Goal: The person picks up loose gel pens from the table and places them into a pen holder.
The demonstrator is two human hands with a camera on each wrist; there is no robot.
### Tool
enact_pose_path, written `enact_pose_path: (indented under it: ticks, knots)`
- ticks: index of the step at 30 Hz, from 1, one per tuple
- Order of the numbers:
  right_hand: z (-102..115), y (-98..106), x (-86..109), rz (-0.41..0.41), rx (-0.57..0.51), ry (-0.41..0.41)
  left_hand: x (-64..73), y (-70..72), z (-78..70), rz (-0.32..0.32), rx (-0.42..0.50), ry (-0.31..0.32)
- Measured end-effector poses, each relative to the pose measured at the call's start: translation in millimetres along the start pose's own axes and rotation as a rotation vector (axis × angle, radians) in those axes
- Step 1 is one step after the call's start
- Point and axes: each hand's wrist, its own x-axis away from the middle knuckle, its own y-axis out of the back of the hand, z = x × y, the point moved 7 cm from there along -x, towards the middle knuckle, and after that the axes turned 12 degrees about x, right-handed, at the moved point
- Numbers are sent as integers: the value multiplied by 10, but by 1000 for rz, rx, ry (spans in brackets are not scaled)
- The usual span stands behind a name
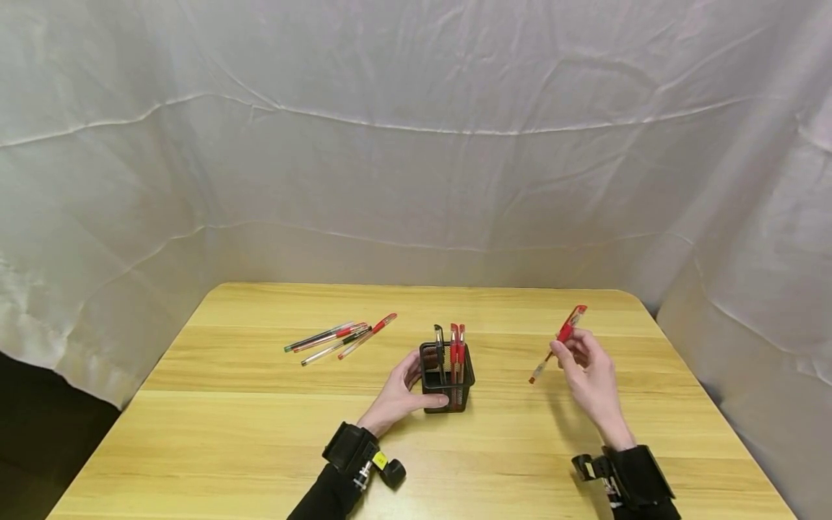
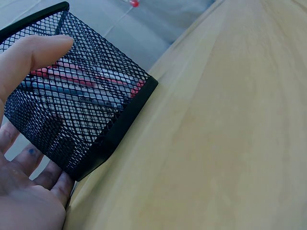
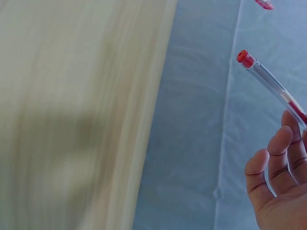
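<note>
My left hand (image 1: pixel 395 399) holds a black mesh pen holder (image 1: pixel 469 383) upright on the table, thumb across the front and fingers round the left side. Inside the holder stand a black pen (image 1: pixel 439 347) and two red pens (image 1: pixel 453 339); the left wrist view shows their barrels through the mesh wall (image 2: pixel 96 122). Off to the right, my right hand (image 1: pixel 594 375) pinches a clear-barrelled red gel pen (image 1: pixel 567 331) above the table, its capped end up and away. In the right wrist view the pen's red end plug (image 3: pixel 245 59) points out beyond the fingertips (image 3: pixel 280 139).
Several loose pens (image 1: pixel 341 337) with red, black and green parts lie crossed on the table left of the holder. The wooden table (image 1: pixel 227 433) has rounded back corners. Pale cloth (image 1: pixel 455 180) hangs behind it and along both sides.
</note>
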Motion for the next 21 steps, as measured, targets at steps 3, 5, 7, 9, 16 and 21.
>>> enact_pose_path:
  ticks: [3, 5, 7, 9, 16, 21]
  knots:
    - [93, 6, -2, -18, -22, 19, 1, 0, -1, 2, -2, 0]
    - [153, 3, -3, -35, -35, 38, 2, -3, -6, 7, -3, -3]
    - [219, -6, 2, -55, -57, 72, 5, -5, -10, 11, 1, -4]
    - [288, -24, 12, -73, -71, 114, 7, -9, -14, 16, 4, -8]
    - [559, -146, 29, -88, -136, 243, 9, -8, -18, 21, 6, -10]
    - [689, -280, 17, -52, -152, 257, 13, -13, -22, 18, 8, -3]
